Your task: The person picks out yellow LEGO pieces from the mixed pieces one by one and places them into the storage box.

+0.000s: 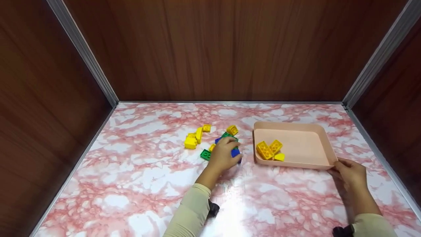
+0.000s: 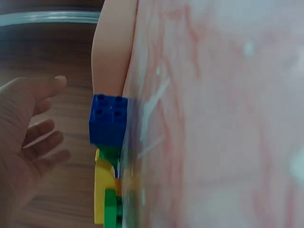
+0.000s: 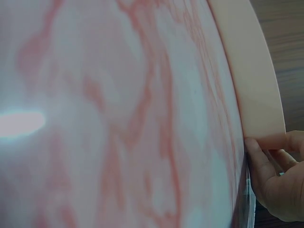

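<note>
My left hand (image 1: pixel 224 154) is above a cluster of toy building bricks, fingers spread and slightly bent. In the left wrist view, a gap separates that hand (image 2: pixel 28 137) from the blue brick (image 2: pixel 109 120), and nothing is between its fingers. Green bricks (image 1: pixel 206 154) and a yellow brick (image 1: pixel 232 130) lie around it; the hand hides part of the pile. With thumb and fingers, my right hand (image 1: pixel 352 172) grips the near right corner of a peach tray (image 1: pixel 302 144). Inside the tray, at its left end, are yellow bricks (image 1: pixel 265 150).
More yellow bricks (image 1: pixel 190 143) lie left of the pile. The pink-and-white marbled table (image 1: pixel 131 184) meets a brown wood-look back panel (image 1: pixel 230 52), with side panels left and right. Glare shows on the table between the arms.
</note>
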`<action>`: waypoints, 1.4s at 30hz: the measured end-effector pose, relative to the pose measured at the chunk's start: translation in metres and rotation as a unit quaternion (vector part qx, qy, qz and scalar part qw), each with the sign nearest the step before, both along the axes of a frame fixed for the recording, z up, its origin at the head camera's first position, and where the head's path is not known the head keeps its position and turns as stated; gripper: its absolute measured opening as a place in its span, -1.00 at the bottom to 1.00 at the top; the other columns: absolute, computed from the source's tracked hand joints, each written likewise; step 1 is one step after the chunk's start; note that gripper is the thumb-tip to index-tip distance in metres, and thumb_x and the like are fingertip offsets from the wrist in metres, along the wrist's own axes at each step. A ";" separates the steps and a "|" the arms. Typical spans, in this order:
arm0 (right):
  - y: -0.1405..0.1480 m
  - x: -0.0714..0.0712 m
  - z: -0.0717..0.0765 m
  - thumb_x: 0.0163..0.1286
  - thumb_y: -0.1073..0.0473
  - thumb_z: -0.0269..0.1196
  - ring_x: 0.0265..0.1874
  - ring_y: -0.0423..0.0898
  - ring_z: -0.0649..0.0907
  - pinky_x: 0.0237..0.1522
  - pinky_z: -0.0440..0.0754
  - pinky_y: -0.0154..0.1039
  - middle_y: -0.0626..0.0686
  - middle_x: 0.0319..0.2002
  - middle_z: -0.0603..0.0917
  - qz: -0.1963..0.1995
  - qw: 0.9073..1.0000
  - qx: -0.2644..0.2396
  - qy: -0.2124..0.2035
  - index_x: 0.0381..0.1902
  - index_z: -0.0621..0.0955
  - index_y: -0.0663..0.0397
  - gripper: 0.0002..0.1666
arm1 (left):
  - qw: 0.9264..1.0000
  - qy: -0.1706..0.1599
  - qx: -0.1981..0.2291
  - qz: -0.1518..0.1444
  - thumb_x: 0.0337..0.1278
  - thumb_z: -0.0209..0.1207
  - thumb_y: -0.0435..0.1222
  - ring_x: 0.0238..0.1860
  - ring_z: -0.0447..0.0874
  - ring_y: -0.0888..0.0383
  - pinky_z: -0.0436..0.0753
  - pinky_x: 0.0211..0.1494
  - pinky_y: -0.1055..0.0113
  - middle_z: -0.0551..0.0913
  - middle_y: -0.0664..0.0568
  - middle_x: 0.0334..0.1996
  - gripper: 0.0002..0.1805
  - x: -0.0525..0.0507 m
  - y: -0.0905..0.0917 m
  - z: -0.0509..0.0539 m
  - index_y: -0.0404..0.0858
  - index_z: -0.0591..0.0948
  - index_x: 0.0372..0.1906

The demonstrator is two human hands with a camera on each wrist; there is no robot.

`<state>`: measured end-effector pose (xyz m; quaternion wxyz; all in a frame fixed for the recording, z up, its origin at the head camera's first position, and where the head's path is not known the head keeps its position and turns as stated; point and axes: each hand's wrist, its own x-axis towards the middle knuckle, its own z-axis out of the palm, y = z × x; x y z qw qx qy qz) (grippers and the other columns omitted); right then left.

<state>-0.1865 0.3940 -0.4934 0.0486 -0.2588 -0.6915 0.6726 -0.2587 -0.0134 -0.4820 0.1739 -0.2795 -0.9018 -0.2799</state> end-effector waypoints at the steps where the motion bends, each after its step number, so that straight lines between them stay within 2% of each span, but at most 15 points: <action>1: 0.000 0.000 0.000 0.42 0.33 0.08 -0.46 -0.31 0.67 -0.26 0.68 -0.29 0.40 0.10 0.40 0.000 1.000 0.003 -0.002 0.40 0.17 0.51 -0.32 | 1.000 -0.004 -0.001 0.012 0.01 0.42 -0.13 0.10 0.53 0.03 0.52 0.18 0.20 0.60 -0.02 0.03 -0.60 0.000 -0.002 -0.001 -0.17 0.71 -0.01; 3: 0.000 0.001 0.000 0.42 0.34 0.08 -0.46 -0.30 0.68 -0.27 0.68 -0.29 0.34 0.00 0.49 -0.001 1.000 -0.003 0.003 0.40 0.17 0.52 -0.32 | 0.999 -0.014 0.002 0.033 0.01 0.42 -0.12 0.09 0.53 0.04 0.55 0.14 0.21 0.59 -0.01 0.03 -0.59 -0.001 -0.007 -0.002 -0.17 0.71 -0.01; 5: 0.000 0.001 0.000 0.41 0.34 0.09 -0.47 -0.28 0.69 -0.28 0.69 -0.28 0.14 -0.22 0.61 0.001 1.000 -0.011 0.015 0.39 0.17 0.55 -0.32 | 0.998 -0.026 0.011 0.049 0.01 0.42 -0.11 0.09 0.52 0.04 0.56 0.12 0.22 0.59 -0.01 0.03 -0.58 -0.003 -0.012 -0.003 -0.18 0.71 -0.01; 7: 0.000 0.001 0.000 0.40 0.35 0.10 -0.47 -0.27 0.70 -0.29 0.69 -0.28 -0.11 -0.39 0.59 0.003 0.999 -0.018 0.027 0.38 0.17 0.58 -0.32 | 0.997 -0.039 0.024 0.065 0.00 0.42 -0.12 0.10 0.52 0.02 0.56 0.12 0.19 0.59 -0.03 0.02 -0.58 -0.004 -0.017 -0.005 -0.20 0.71 -0.02; 9: 0.000 0.001 0.000 0.40 0.36 0.09 -0.48 -0.27 0.70 -0.29 0.69 -0.28 -0.20 -0.46 0.57 0.005 0.999 -0.022 0.037 0.37 0.16 0.60 -0.32 | 0.995 -0.044 0.038 0.080 -0.03 0.44 -0.14 0.08 0.53 0.00 0.57 0.11 0.16 0.59 -0.03 0.00 -0.59 -0.006 -0.021 -0.006 -0.22 0.71 -0.05; 13: 0.000 0.001 0.000 0.40 0.36 0.09 -0.47 -0.28 0.69 -0.28 0.69 -0.28 -0.19 -0.45 0.56 0.004 0.999 -0.018 0.036 0.38 0.15 0.60 -0.31 | 0.992 -0.046 0.044 0.107 -0.10 0.47 -0.18 0.00 0.55 -0.01 0.57 0.07 0.14 0.60 -0.03 -0.08 -0.61 -0.009 -0.026 -0.009 -0.25 0.73 -0.11; 17: 0.001 0.001 0.001 0.40 0.36 0.09 -0.47 -0.28 0.69 -0.28 0.69 -0.28 -0.16 -0.43 0.56 0.001 0.999 -0.017 0.031 0.38 0.16 0.59 -0.32 | 0.991 -0.051 0.031 0.122 -0.14 0.48 -0.17 -0.06 0.56 -0.02 0.58 0.02 0.14 0.60 -0.04 -0.12 -0.60 -0.011 -0.029 -0.012 -0.27 0.73 -0.14; 22: 0.001 0.001 0.000 0.39 0.37 0.09 -0.48 -0.27 0.69 -0.30 0.69 -0.28 -0.18 -0.46 0.57 -0.002 0.999 -0.019 0.034 0.37 0.17 0.60 -0.32 | 0.987 -0.077 0.007 0.138 -0.15 0.49 -0.11 -0.03 0.54 -0.05 0.58 0.02 0.11 0.59 -0.08 -0.05 -0.53 -0.012 -0.031 -0.014 -0.27 0.72 -0.10; 29: 0.000 0.000 -0.002 0.37 0.39 0.09 -0.49 -0.26 0.69 -0.32 0.69 -0.29 -0.19 -0.48 0.59 -0.006 0.998 -0.028 0.047 0.34 0.19 0.62 -0.34 | 0.983 -0.119 -0.008 0.141 -0.14 0.47 -0.01 0.02 0.53 -0.08 0.55 0.08 0.08 0.56 -0.12 0.02 -0.45 -0.015 -0.030 -0.016 -0.29 0.70 -0.07; 34: 0.000 0.001 -0.001 0.36 0.39 0.11 -0.49 -0.23 0.71 -0.32 0.69 -0.29 -0.16 -0.48 0.62 0.000 0.998 -0.035 0.054 0.30 0.24 0.64 -0.38 | 0.981 -0.118 -0.039 0.148 -0.12 0.44 0.02 0.01 0.56 -0.10 0.56 0.08 0.08 0.57 -0.15 0.02 -0.48 -0.015 -0.029 -0.015 -0.27 0.71 -0.12; 38: 0.001 0.002 0.000 0.40 0.36 0.10 -0.46 -0.25 0.71 -0.28 0.68 -0.30 -0.12 -0.47 0.64 0.014 0.998 -0.041 0.051 0.35 0.16 0.65 -0.33 | 0.980 -0.107 -0.068 0.154 -0.11 0.43 0.02 -0.08 0.60 -0.09 0.60 0.00 0.09 0.60 -0.14 -0.08 -0.53 -0.015 -0.028 -0.013 -0.27 0.72 -0.19; 42: 0.001 0.002 0.000 0.41 0.37 0.09 -0.44 -0.25 0.71 -0.25 0.68 -0.29 -0.09 -0.47 0.64 0.015 0.997 -0.052 0.050 0.37 0.10 0.63 -0.30 | 0.979 -0.112 -0.077 0.153 -0.08 0.43 -0.01 -0.15 0.62 -0.07 0.61 -0.04 0.11 0.61 -0.12 -0.17 -0.54 -0.015 -0.027 -0.011 -0.30 0.72 -0.20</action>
